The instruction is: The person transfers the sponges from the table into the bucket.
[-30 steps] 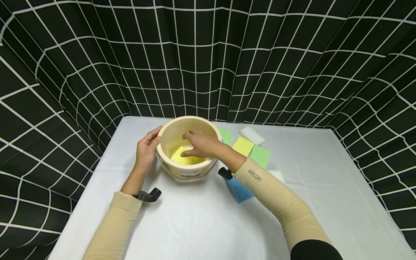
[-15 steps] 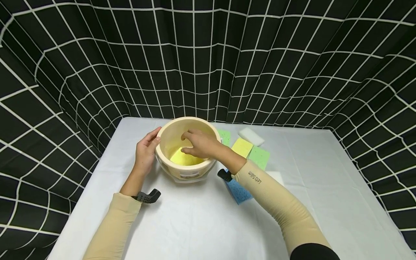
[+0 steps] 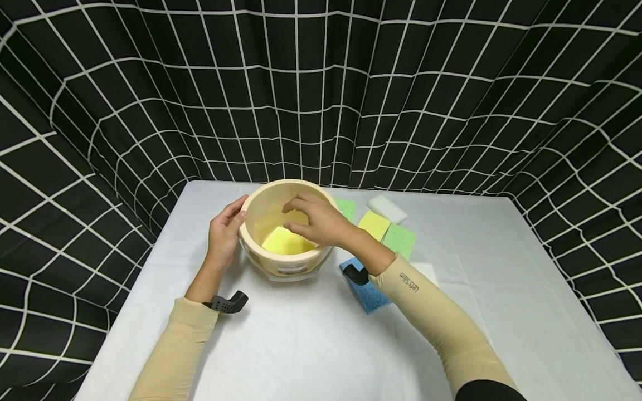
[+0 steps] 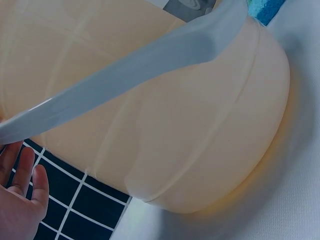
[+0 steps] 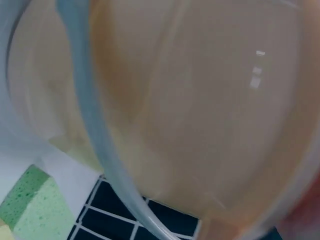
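A cream plastic bucket [image 3: 256,245] with a pale handle [image 4: 125,70] stands upright on the table. My left hand [image 3: 223,236] holds its left rim, thumb at the edge and fingers along the outside; some of those fingers show in the left wrist view. Over the bucket's mouth is my right hand [image 3: 321,220], its fingers loosely bent and apart, with nothing visible between them. Down inside the bucket lies a yellow sponge [image 3: 286,240], partly covered from sight by the front rim. The right wrist view shows mainly the bucket's wall and handle.
Right of the bucket lie a green sponge [image 3: 346,208], a white sponge [image 3: 387,209], a yellow sponge [image 3: 374,224], another green sponge [image 3: 400,239] and a blue sponge [image 3: 371,298]. Another white piece [image 3: 425,273] is partly behind the right forearm. A black gridded curtain [image 3: 321,83] surrounds the table.
My right hand has risen slightly and shifted a little to the right above the bucket. The left hand stays at the rim, and the yellow sponge inside keeps its place.
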The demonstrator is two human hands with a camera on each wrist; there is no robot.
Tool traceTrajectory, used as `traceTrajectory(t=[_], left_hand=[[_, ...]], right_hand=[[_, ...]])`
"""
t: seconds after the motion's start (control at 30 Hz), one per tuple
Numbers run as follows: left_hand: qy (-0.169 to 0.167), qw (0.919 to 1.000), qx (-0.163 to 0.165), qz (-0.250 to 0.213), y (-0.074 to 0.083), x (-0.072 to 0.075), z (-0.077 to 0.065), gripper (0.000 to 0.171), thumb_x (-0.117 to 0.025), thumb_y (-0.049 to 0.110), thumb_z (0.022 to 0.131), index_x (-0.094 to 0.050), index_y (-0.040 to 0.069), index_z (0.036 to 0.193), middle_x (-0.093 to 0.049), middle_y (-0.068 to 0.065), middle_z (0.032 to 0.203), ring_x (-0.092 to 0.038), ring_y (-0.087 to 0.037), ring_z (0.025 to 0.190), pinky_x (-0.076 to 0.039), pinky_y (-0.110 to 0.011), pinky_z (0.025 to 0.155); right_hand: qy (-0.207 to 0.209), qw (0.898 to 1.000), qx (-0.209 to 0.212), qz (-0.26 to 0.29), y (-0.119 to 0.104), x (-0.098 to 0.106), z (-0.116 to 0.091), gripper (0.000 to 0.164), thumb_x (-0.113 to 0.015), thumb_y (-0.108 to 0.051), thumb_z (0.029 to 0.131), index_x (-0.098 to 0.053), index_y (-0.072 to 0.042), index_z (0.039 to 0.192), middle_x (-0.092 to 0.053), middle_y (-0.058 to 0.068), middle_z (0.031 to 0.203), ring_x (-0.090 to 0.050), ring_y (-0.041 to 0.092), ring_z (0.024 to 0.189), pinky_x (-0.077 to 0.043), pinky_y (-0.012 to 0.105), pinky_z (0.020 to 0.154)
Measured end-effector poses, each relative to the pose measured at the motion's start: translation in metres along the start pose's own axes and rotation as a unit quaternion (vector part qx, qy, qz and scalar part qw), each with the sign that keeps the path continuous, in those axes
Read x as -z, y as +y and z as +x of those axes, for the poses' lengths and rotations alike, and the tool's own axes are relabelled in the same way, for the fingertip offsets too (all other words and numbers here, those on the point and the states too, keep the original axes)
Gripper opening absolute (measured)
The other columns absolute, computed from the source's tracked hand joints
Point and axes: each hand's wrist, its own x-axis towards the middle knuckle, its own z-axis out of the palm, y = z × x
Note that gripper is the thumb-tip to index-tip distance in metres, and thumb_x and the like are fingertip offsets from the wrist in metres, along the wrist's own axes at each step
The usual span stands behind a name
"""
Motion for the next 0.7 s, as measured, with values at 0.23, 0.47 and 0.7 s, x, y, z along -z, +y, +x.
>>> traceTrajectory(t=[0.23, 0.47, 0.7], left_hand=[[0.003, 1.0, 0.006, -0.002, -0.001, 0.001, 0.0, 0.04, -0.048, 0.002, 0.099, -0.049, -0.006, 0.138, -0.048, -0.02, 0.145, -0.056, -0.001, 0.115, -0.051, -0.012, 0.097], [0.0, 0.9999, 0.008, -0.009, 0.0, -0.002, -0.001, 0.04, -0.048, 0.001, 0.099, -0.049, -0.006, 0.137, -0.048, -0.02, 0.145, -0.057, -0.002, 0.113, -0.052, -0.012, 0.096], [0.001, 1.0, 0.002, -0.009, 0.0, -0.002, 0.001, 0.039, -0.048, 0.0, 0.098, -0.049, -0.007, 0.137, -0.05, -0.021, 0.143, -0.057, -0.001, 0.113, -0.052, -0.012, 0.096]], right_hand=[[0.033, 0.999, -0.005, 0.03, -0.001, 0.015, -0.02, 0.029, -0.064, -0.029, 0.093, -0.064, -0.012, 0.117, -0.061, 0.004, 0.122, -0.057, 0.022, 0.11, -0.052, 0.039, 0.098], [0.06, 0.998, -0.021, 0.03, 0.005, 0.029, -0.048, 0.027, -0.066, -0.025, 0.093, -0.065, -0.012, 0.116, -0.062, 0.004, 0.116, -0.058, 0.02, 0.084, -0.054, 0.032, 0.072], [0.084, 0.995, -0.038, 0.047, 0.013, 0.039, -0.07, 0.026, -0.066, -0.024, 0.093, -0.065, -0.012, 0.116, -0.063, 0.002, 0.119, -0.059, 0.023, 0.107, -0.054, 0.035, 0.084]])
